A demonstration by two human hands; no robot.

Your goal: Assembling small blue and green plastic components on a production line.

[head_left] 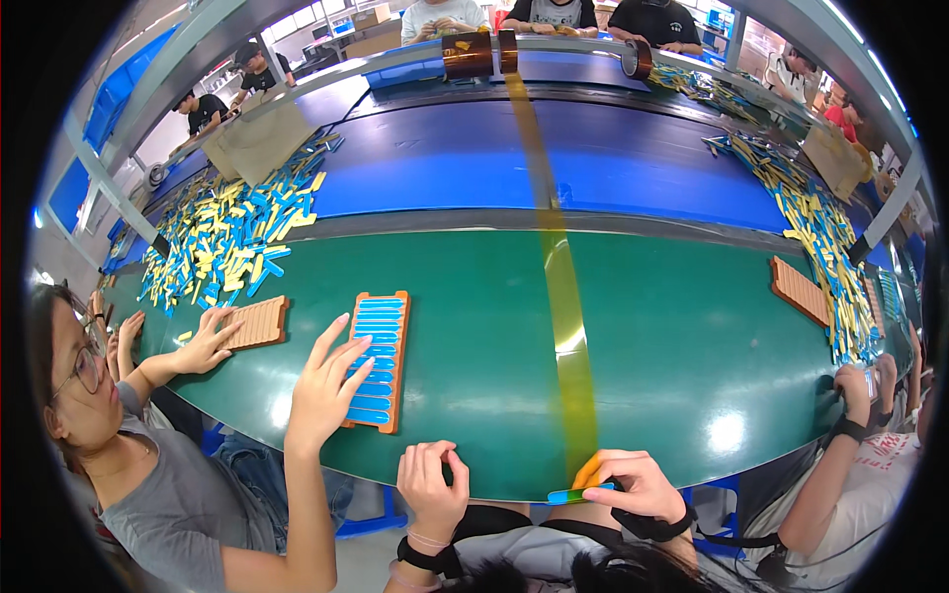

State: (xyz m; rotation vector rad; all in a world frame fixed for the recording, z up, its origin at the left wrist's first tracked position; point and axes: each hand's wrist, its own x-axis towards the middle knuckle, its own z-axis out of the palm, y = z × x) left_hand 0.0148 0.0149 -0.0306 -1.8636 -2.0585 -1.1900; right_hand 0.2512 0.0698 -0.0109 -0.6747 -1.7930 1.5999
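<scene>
My right hand (638, 486) pinches a small flat blue strip (565, 497) at the table's near edge. An orange cover is on a finger of that hand. A long amber translucent tape (565, 341) runs from a roll (508, 51) on the far bar down to this strip; whether it is stuck to the strip I cannot tell. My left hand (431, 484) is curled at the near edge, left of the tape. Its fingertips are turned in, and anything inside them is hidden.
Beside my left hand, a neighbour's hand (331, 381) touches an orange-brown slotted rack (388, 390) filled with blue strips. Another rack (259, 324) lies farther left. Heaps of blue and yellow strips (222, 242) (816, 237) flank the green table (474, 326). Beyond is a blue belt (425, 173).
</scene>
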